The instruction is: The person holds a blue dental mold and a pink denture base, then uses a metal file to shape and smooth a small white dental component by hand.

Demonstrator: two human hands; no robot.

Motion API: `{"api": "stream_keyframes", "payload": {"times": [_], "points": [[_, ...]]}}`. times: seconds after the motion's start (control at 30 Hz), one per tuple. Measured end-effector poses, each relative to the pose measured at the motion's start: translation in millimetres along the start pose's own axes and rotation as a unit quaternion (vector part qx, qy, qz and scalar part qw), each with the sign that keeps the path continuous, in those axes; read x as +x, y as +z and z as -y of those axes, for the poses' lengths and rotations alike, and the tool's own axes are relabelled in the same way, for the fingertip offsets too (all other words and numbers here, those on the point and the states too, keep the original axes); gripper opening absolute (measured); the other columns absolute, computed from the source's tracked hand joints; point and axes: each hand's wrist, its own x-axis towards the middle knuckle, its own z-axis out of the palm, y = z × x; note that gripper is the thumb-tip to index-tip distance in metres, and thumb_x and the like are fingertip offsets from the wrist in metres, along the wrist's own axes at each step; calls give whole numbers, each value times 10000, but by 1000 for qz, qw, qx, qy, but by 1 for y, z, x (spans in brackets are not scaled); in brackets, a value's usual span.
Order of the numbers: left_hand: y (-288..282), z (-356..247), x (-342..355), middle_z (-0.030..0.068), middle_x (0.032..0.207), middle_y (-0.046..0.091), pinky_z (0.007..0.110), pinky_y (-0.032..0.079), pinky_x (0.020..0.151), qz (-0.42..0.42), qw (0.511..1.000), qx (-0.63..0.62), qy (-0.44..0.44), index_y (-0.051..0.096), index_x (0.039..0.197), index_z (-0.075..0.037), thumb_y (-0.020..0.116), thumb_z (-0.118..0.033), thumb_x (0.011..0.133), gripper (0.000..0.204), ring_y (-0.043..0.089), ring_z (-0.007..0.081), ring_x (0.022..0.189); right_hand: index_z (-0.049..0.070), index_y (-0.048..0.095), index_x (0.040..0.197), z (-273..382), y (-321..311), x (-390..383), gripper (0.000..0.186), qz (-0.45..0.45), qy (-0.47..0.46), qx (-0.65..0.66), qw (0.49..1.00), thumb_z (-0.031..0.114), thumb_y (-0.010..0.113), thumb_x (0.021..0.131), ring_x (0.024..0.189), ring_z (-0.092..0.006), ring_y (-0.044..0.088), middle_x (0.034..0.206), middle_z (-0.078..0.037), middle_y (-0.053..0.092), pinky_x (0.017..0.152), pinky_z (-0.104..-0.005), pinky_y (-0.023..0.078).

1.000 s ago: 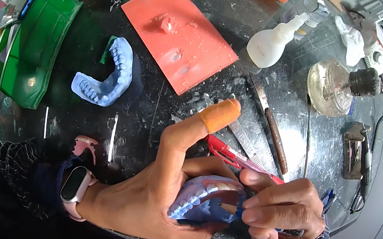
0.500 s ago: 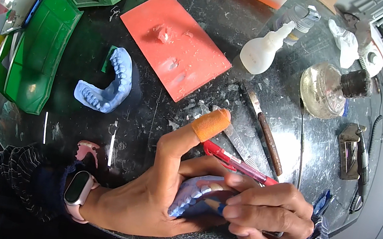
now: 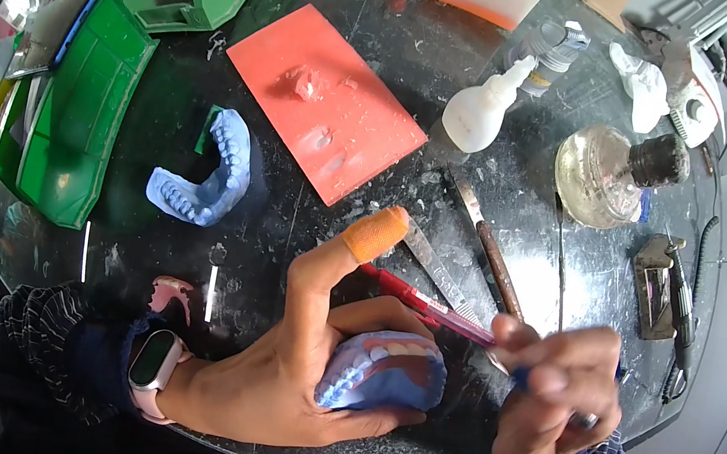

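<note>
The left hand (image 3: 281, 377) is still cradling the blue dental cast (image 3: 382, 372) low over the bench (image 3: 522, 196), orange-capped index finger raised. The right hand (image 3: 550, 403), earlier pressed against the cast, is now lifting away, blurred, fingers pinched around a slim tool.

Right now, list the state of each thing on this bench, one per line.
Left hand: gripping the blue dental cast.
Right hand: blurred, pinching a thin tool.
Second blue cast: lying loose, teeth up.
Red pen: lying flat.
Squeeze bottle: upright, capped.
Glass lamp: unlit.
</note>
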Motion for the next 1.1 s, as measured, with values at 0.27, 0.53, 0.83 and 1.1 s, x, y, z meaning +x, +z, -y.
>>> {"api": "stream_keyframes", "payload": {"times": [0.27, 0.53, 0.83, 1.1], "points": [[-6, -4, -3, 210, 1191, 343, 344, 449, 838, -10, 999, 9, -34, -35, 1312, -102, 742, 2, 671, 1013, 496, 251, 1033, -16, 614, 937, -6, -16, 16, 128, -11, 17, -208, 978, 40, 561, 834, 571, -144, 524, 709, -100, 566, 506, -246, 401], [-8, -8, 1, 221, 1303, 190, 364, 395, 900, -25, 999, 14, -43, 125, 1282, -33, 739, -25, 674, 864, 409, 292, 1127, -5, 657, 945, 1, -16, 35, 262, 90, 89, -260, 957, 128, 702, 723, 603, -150, 551, 782, -82, 549, 532, -255, 437], [2, -14, -7, 230, 1318, 203, 350, 390, 902, -32, 990, 118, 66, -100, 1316, 15, 655, 10, 712, 968, 485, 262, 1054, 49, 632, 974, 8, -3, 10, 323, 166, 26, -269, 948, 212, 722, 710, 616, -217, 626, 854, -55, 609, 511, -286, 506], [14, -85, -48, 148, 1359, 218, 303, 419, 902, 14, 997, -62, 33, 80, 1381, -70, 727, -125, 739, 913, 490, 179, 1063, 78, 613, 1057, 62, -2, -5, 430, 141, -126, -232, 954, 62, 732, 645, 595, -135, 603, 943, -52, 615, 484, -242, 499]]}}
